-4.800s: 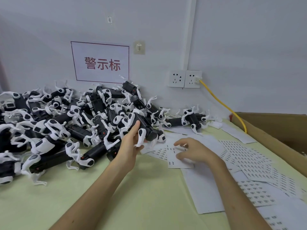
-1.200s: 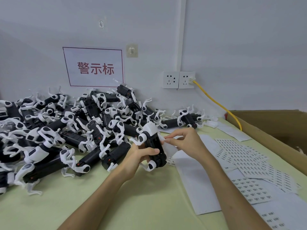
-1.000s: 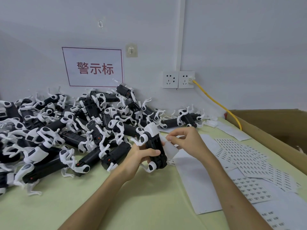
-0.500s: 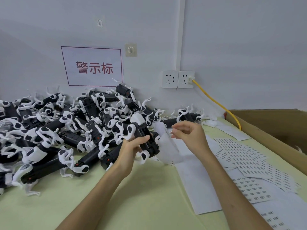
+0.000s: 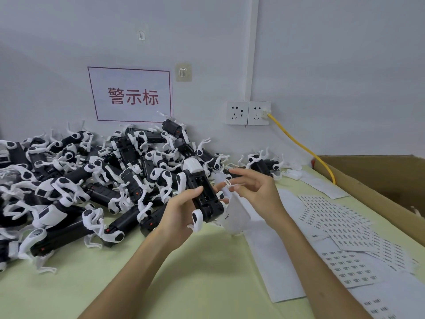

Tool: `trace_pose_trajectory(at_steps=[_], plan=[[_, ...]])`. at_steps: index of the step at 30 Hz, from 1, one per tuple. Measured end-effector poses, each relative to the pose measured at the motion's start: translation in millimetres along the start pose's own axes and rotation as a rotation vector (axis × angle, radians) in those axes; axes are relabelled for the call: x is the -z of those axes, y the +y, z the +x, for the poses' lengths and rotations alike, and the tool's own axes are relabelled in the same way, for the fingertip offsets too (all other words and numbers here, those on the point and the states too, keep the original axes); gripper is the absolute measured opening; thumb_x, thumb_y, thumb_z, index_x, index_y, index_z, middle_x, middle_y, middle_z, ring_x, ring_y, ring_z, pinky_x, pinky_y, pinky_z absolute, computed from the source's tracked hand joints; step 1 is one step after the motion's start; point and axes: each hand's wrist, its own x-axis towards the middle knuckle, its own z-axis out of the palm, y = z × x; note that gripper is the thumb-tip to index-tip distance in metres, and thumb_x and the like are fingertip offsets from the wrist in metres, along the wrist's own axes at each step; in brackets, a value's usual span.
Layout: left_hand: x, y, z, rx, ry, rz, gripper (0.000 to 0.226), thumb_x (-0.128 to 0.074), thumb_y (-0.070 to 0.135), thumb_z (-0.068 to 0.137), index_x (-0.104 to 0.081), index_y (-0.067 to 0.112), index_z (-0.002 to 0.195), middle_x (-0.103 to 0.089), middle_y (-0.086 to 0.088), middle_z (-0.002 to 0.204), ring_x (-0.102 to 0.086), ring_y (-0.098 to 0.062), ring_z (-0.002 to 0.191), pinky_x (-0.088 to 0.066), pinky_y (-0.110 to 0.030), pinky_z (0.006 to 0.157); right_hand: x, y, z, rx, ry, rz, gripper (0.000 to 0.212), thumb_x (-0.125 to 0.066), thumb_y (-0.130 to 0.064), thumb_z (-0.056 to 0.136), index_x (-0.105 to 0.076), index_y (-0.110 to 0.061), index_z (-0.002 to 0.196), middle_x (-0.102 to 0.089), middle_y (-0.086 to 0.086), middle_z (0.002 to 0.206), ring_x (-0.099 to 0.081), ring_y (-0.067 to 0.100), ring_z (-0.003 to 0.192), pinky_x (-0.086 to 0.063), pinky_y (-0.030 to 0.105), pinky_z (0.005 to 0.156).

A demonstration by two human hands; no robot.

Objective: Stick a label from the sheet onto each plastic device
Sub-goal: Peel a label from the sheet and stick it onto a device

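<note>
Pale wall, twin sockets, green tabletop

Two bare arms show in the lower half of the frame. The left forearm rises from the bottom edge near the centre to the left hand. The right forearm comes from the lower right corner to the right hand. Both are uncovered from wrist to frame edge, slim and smooth. The fingers are long and slender, and the nails are too small to make out.
</note>
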Motion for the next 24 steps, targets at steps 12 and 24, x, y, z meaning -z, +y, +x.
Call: trace_pose_trajectory(at_steps=[12,24], plan=[[-9.8,1.8,-3.9,0.011,-0.065,-0.022,0.041,-0.078,0.043,0.078,-0.077,0.014,0.106,-0.059,-0.009,0.146,-0.068,-0.032,0.113,-0.055,-0.037,0.091,-4.4,7.0,0.3,0.042,0.004,-0.088,0.032,-0.068,0.001,0.090,-0.072,-0.026,0.106,-0.078,-0.005,0.088,-0.072,0.012,0.094,-0.056,0.040,0.090],[-10.1,1.9,-4.4,-0.008,-0.118,0.012,0.042,-0.079,0.046,0.077,-0.075,0.016,0.105,-0.059,-0.005,0.146,-0.066,-0.031,0.110,-0.051,-0.041,0.093,-4.5,7.0,1.1,0.068,-0.014,-0.113,0.022,-0.068,0.000,0.088,-0.076,-0.019,0.086,-0.078,-0.005,0.091,-0.073,0.014,0.090,-0.057,0.031,0.085]])
